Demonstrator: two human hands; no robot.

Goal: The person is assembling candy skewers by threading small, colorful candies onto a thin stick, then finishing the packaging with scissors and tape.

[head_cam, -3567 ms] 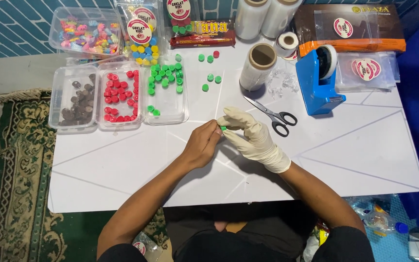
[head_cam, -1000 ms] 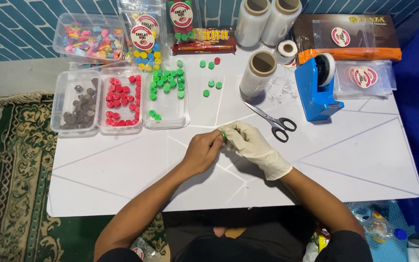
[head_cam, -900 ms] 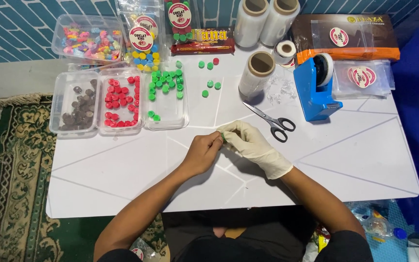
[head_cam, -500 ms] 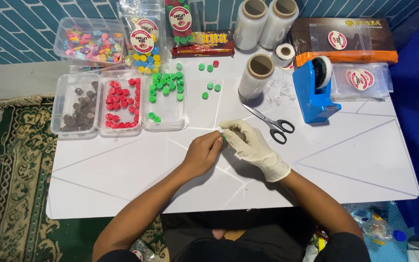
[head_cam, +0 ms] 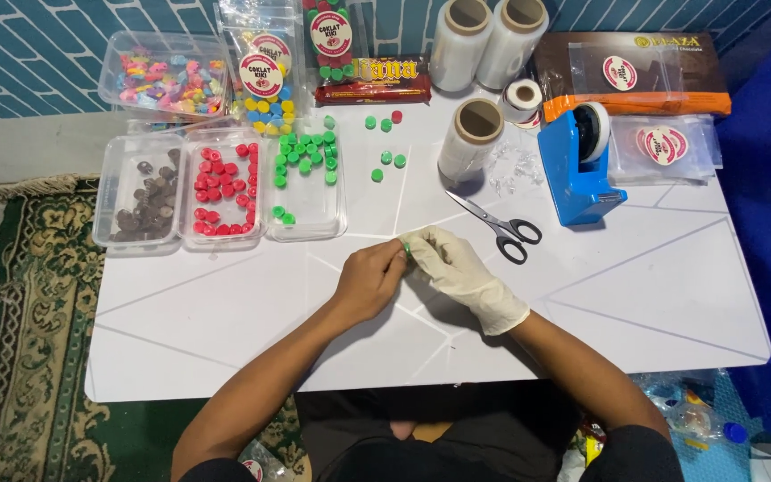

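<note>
Mid-desk, the bare left hand (head_cam: 369, 284) and gloved right hand (head_cam: 457, 272) meet, both grips pinching one small green piece (head_cam: 408, 249) that could slip and roll toward the scissors (head_cam: 497, 228) or far trays (head_cam: 307, 183).

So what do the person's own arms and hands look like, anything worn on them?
The right hand wears a cream, thin, wrinkled disposable glove that ends in a cuff just past the wrist. The left hand is bare, with no ring or watch in view. Both forearms are uncovered; dark short sleeves show only at the bottom edge of the picture.
</note>
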